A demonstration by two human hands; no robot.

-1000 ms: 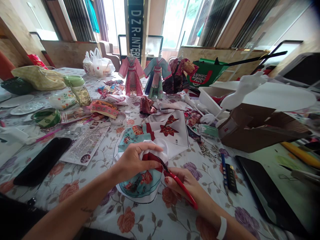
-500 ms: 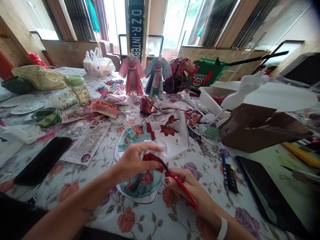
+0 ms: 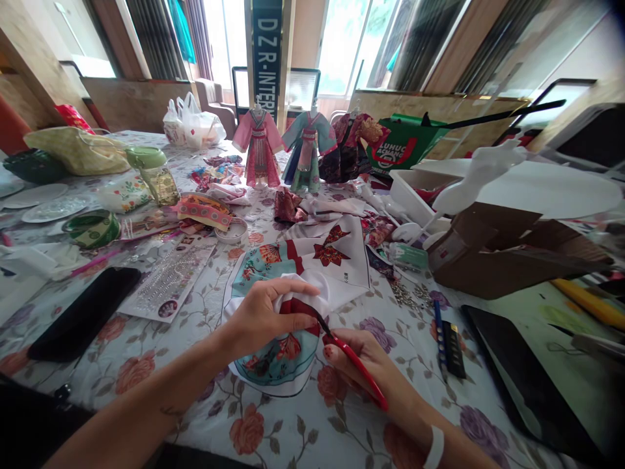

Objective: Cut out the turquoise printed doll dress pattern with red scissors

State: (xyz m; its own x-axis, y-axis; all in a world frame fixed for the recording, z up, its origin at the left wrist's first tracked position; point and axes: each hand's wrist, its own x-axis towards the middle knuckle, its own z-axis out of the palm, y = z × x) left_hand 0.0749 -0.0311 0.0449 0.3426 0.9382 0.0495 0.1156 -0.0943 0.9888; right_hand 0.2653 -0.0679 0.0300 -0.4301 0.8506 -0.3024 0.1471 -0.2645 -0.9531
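Fabric piece (image 3: 273, 355), printed teal and red with a white border, lies on the floral-cloth desk (image 3: 303, 430) right in front of the person, partly bunched under the left hand (image 3: 258, 319). Left hand grip is clenched on a fold of that fabric, thumb and fingers pinching the white and dark-red bunch up off the desk. Right hand (image 3: 364, 365) grip is closed round the red scissors (image 3: 354, 365), handle end toward the wrist, dark blades pointing up-left.

Key relation: the blade tips meet the fabric's right edge just beside the left thumb tip, so the fabric lies to the left of and slightly beyond the right hand. The scissors' long axis runs diagonally, from lower right to upper left. The fold's edge runs roughly across that line. Left hand is on the fabric; right hand reaches it only through the blades. Whether the blades are parted can't be told, too small.

Counts: two hands, one pair of scissors, one fabric piece in hand, one more printed fabric sheet (image 3: 332, 257) lying flat just beyond it. Two small robe-dressed doll stands, pink (image 3: 257, 146) and teal (image 3: 307, 146), stand upright side by side at the far side. One black case (image 3: 81, 319) lies far left, one white wristband (image 3: 434, 446) on the right wrist.
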